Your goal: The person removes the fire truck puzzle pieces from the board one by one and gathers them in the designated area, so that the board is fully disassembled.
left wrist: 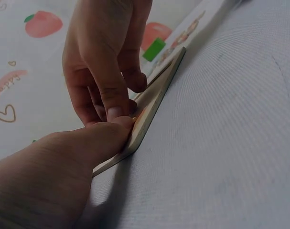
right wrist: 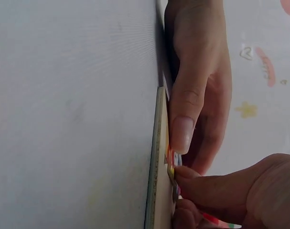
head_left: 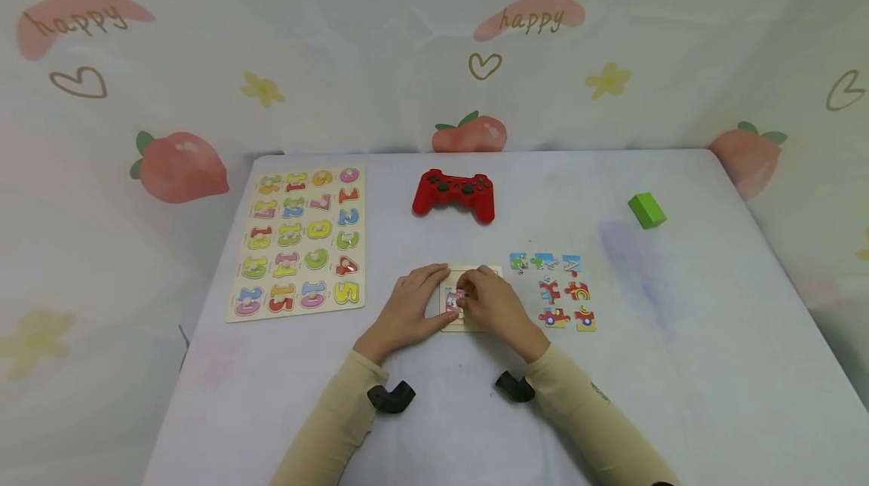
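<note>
A small wooden puzzle tray (head_left: 495,271) lies between both hands, with a few picture pieces set in its left part. My left hand (head_left: 407,312) rests at its left side, fingers extended, the thumb (right wrist: 184,133) pressing on the pieces near the lower edge. Over the tray, my right hand (head_left: 497,308) pinches a jigsaw piece (right wrist: 171,172) between thumb and fingertips, tilted against the tray; fingers hide much of it. Right of the tray lie several loose jigsaw pieces (head_left: 578,290) in rough rows.
A wooden number board (head_left: 299,244) with colourful digits lies to the left. The red game controller (head_left: 453,195) is behind the tray, and a green block (head_left: 647,210) stands at the far right. A patterned cloth hangs behind the white table (head_left: 713,365).
</note>
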`<control>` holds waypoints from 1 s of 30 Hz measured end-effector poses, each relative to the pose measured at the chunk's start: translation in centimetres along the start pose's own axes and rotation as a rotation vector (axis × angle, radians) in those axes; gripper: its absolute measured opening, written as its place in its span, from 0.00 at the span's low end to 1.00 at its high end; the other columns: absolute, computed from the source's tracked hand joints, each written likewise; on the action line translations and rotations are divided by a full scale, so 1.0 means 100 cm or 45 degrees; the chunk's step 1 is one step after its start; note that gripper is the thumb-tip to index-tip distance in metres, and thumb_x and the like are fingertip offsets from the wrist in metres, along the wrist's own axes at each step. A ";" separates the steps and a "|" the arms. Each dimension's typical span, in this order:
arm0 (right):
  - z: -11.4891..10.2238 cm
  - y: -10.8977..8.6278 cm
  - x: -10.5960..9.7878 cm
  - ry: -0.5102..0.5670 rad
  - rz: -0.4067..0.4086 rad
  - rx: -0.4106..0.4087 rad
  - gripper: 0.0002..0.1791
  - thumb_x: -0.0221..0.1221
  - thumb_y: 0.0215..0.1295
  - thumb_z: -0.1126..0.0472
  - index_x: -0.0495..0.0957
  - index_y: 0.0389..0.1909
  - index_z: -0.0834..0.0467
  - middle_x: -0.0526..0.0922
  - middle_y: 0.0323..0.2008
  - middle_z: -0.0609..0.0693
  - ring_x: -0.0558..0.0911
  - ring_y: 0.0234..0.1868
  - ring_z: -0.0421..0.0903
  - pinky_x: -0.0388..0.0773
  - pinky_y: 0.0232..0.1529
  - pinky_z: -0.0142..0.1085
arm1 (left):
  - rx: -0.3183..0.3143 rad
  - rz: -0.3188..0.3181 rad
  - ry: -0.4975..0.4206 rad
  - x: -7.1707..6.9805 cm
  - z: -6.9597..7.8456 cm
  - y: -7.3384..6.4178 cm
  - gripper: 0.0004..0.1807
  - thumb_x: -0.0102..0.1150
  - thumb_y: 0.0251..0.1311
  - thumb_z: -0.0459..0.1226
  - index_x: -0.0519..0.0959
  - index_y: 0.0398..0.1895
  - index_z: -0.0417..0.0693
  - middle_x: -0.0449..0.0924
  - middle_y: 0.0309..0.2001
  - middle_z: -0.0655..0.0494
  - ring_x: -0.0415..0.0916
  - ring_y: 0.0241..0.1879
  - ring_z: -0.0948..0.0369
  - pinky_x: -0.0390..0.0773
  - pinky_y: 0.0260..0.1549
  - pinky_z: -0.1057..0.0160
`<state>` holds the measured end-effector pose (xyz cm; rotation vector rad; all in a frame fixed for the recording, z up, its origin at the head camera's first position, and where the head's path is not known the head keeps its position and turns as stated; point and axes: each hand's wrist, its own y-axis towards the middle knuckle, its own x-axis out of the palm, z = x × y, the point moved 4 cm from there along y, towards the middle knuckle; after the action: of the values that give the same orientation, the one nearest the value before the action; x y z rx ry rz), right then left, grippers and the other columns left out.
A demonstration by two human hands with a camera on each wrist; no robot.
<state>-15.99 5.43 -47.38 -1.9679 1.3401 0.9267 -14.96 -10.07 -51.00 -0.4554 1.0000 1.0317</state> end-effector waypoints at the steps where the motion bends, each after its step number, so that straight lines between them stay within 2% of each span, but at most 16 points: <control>1: 0.000 0.001 0.000 0.007 0.009 0.004 0.07 0.67 0.57 0.64 0.79 0.35 0.58 0.76 0.30 0.48 0.75 0.31 0.44 0.75 0.36 0.37 | 0.002 0.001 -0.001 0.000 0.000 0.000 0.40 0.58 0.58 0.59 0.64 0.69 0.48 0.62 0.69 0.57 0.58 0.68 0.58 0.65 0.58 0.51; 5: 0.002 0.004 -0.001 0.088 0.043 0.040 0.02 0.64 0.60 0.64 0.80 0.31 0.57 0.80 0.27 0.47 0.75 0.29 0.42 0.73 0.34 0.36 | 0.003 -0.006 -0.001 0.000 0.000 -0.001 0.40 0.57 0.58 0.59 0.65 0.69 0.47 0.62 0.69 0.56 0.58 0.69 0.58 0.65 0.59 0.51; 10: 0.007 0.010 -0.004 0.197 0.032 0.087 0.04 0.62 0.61 0.63 0.81 0.28 0.56 0.81 0.25 0.46 0.73 0.28 0.42 0.70 0.33 0.35 | -0.003 -0.030 0.006 0.001 0.000 0.000 0.40 0.55 0.59 0.60 0.64 0.70 0.48 0.61 0.70 0.57 0.56 0.69 0.58 0.64 0.60 0.51; 22: 0.008 0.012 -0.005 0.268 -0.031 0.068 0.03 0.62 0.61 0.64 0.80 0.28 0.57 0.80 0.26 0.46 0.74 0.29 0.42 0.70 0.36 0.35 | 0.019 -0.024 -0.010 0.000 0.001 0.000 0.39 0.56 0.60 0.58 0.64 0.69 0.49 0.60 0.70 0.57 0.56 0.69 0.58 0.64 0.59 0.51; 26: 0.011 0.010 -0.014 0.277 -0.051 0.114 0.03 0.62 0.62 0.63 0.80 0.30 0.57 0.81 0.27 0.47 0.75 0.30 0.42 0.71 0.35 0.35 | 0.024 -0.019 -0.036 -0.002 0.002 0.000 0.38 0.57 0.60 0.58 0.65 0.69 0.48 0.61 0.70 0.56 0.57 0.69 0.58 0.64 0.59 0.51; 30: 0.022 0.006 -0.032 0.255 -0.049 0.177 0.03 0.62 0.63 0.62 0.80 0.32 0.58 0.82 0.30 0.49 0.75 0.30 0.44 0.71 0.31 0.34 | 0.014 -0.028 -0.036 -0.001 0.002 0.000 0.38 0.56 0.60 0.58 0.64 0.69 0.50 0.60 0.70 0.57 0.57 0.69 0.59 0.63 0.59 0.51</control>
<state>-17.87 8.62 -46.15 -2.0122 1.4298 0.6141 -14.88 -10.03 -50.83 -0.4414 0.9731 1.0098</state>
